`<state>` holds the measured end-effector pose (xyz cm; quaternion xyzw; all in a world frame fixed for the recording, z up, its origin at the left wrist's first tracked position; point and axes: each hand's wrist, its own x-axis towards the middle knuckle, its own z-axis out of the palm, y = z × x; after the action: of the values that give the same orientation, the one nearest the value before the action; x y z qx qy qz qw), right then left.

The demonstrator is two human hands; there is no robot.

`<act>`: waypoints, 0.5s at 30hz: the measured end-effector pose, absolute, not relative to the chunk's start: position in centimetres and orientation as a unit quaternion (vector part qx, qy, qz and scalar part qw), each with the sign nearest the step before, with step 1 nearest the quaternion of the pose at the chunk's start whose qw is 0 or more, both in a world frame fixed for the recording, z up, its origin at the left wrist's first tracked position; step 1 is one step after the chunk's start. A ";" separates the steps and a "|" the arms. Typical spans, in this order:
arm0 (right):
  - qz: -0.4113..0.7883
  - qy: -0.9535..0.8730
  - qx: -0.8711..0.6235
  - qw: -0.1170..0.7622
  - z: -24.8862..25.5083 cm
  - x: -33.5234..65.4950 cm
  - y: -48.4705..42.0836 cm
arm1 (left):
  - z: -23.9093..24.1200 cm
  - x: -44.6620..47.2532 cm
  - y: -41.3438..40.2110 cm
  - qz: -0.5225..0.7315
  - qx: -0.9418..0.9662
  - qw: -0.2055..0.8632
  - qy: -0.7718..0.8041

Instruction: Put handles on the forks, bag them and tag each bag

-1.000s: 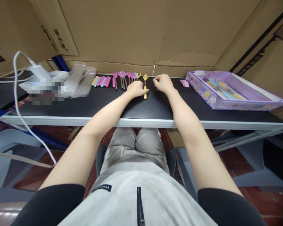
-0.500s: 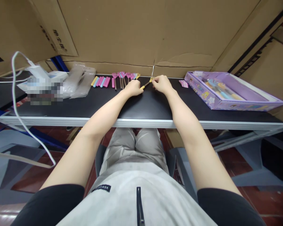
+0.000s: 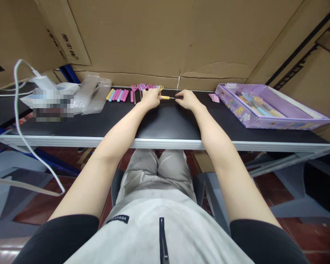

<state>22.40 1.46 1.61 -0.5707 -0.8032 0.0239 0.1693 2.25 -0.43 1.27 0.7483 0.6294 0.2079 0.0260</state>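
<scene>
A back scratcher with a yellow handle (image 3: 165, 97) and a thin metal rod lies level between my hands. My left hand (image 3: 151, 98) is closed round the outer end of the handle. At the rod's other end, the fingers of my right hand (image 3: 188, 99) curl round it, and they hide the claw head. Just behind my left hand is a row of claw heads on metal rods, mostly pink (image 3: 134, 88), partly covered by that hand. Further left lie several loose handle sleeves (image 3: 117, 95) in yellow, blue and pink, side by side.
Clear plastic bags (image 3: 95, 96) lie left of the sleeves, near a white device with a cable (image 3: 21, 128). To the right stand a small pink packet (image 3: 214, 97) and an open purple box (image 3: 277, 123) holding more scratchers. Cardboard (image 3: 143, 40) walls the black table's back.
The back scratcher has turned from slanting to nearly level. My left hand has moved up and slightly left; my right hand now covers the yellow claw head.
</scene>
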 end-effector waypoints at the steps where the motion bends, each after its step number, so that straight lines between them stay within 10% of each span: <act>1: 0.022 -0.803 -0.574 0.161 1.6 22.5 1.5 | 1.3 2.2 -0.5 0.211 0.751 0.025 0.626; 15: -0.012 -0.796 -0.577 0.183 1.5 23.0 2.1 | 1.1 0.4 0.3 0.252 0.787 -0.022 0.563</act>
<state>23.01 2.12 1.49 -0.5769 -0.7959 -0.0122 0.1835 0.40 0.35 1.12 0.7870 0.5626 0.2522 -0.0219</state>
